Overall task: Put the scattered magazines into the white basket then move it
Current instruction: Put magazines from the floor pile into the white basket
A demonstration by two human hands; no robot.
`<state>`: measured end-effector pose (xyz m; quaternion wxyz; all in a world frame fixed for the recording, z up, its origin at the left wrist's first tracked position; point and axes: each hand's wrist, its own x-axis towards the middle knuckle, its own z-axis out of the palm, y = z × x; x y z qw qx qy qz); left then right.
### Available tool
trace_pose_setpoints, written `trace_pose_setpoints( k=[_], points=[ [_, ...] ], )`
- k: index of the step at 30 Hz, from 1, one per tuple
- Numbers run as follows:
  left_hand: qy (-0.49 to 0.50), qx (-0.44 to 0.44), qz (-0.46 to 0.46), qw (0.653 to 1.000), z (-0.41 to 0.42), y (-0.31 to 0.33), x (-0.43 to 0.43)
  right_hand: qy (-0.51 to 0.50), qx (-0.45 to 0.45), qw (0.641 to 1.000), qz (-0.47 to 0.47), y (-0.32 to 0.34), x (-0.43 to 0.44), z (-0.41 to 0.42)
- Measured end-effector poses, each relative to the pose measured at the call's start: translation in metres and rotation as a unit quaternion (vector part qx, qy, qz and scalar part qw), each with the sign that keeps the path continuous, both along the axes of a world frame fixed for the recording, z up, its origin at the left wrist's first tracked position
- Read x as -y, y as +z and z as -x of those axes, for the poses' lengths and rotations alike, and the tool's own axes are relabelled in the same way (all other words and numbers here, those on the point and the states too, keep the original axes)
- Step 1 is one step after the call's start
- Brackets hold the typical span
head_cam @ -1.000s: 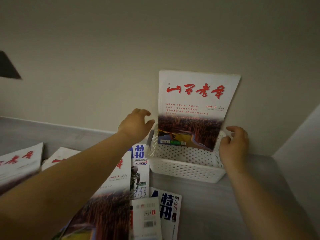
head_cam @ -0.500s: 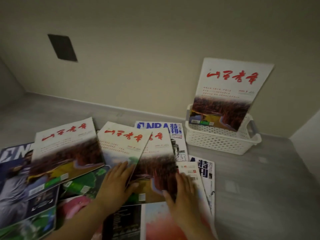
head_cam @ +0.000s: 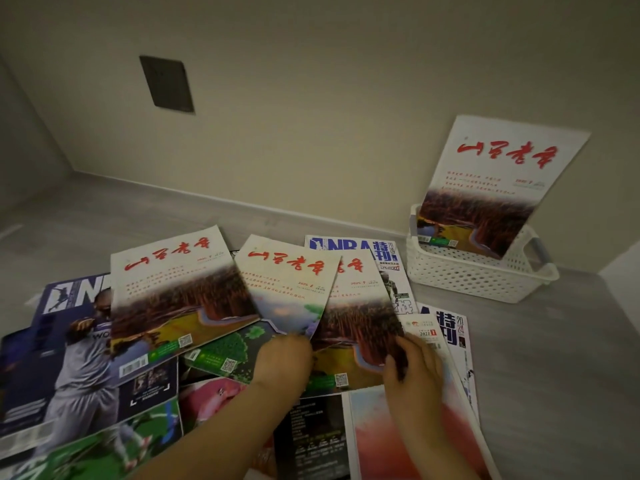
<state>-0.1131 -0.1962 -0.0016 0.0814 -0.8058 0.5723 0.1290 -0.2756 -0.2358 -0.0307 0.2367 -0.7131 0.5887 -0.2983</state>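
Observation:
A white perforated basket (head_cam: 478, 282) stands on the grey floor by the wall at the right. One red-titled magazine (head_cam: 502, 188) stands upright in it and leans on the wall. Several magazines lie scattered and overlapping on the floor in front of me. My right hand (head_cam: 414, 367) grips the lower right edge of a red-titled magazine with a reed cover (head_cam: 356, 327), thumb on top. My left hand (head_cam: 285, 362) holds that magazine's left edge, its fingertips tucked under the corner of the neighbouring red-titled magazine (head_cam: 287, 289).
Basketball magazines (head_cam: 72, 341) lie at the left, with a blue-lettered one (head_cam: 353, 244) behind the pile. A pink-covered one (head_cam: 391, 441) lies under my right forearm. A dark wall plate (head_cam: 167, 84) is set above the floor. Bare floor (head_cam: 554, 375) stretches at the right, below the basket.
One second ago both hands were at the basket beside the upright magazine. They then dropped to the pile and lay flat on it; now their fingers are curled on the reed-cover magazine's edges.

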Motion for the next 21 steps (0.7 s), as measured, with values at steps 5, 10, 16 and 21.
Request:
trace_pose_setpoints(
  k=[5,10,16,21],
  points=[
    [-0.009,-0.07,0.143,0.987,-0.009,-0.008,-0.025,0.032,0.177,0.954,-0.238,0.028,-0.002,-0.042],
    [-0.118,-0.17,0.242,0.948,-0.001,-0.02,-0.06,0.028,0.248,0.875,-0.415,0.022,0.003,-0.073],
    [-0.047,-0.235,0.2,0.95,-0.035,-0.043,-0.058,0.019,0.237,0.923,-0.303,0.01,0.002,-0.069],
    [0.05,-0.293,0.27,0.916,-0.062,-0.019,-0.017,-0.011,0.306,0.905,-0.296,0.01,0.004,-0.038]
  ],
)
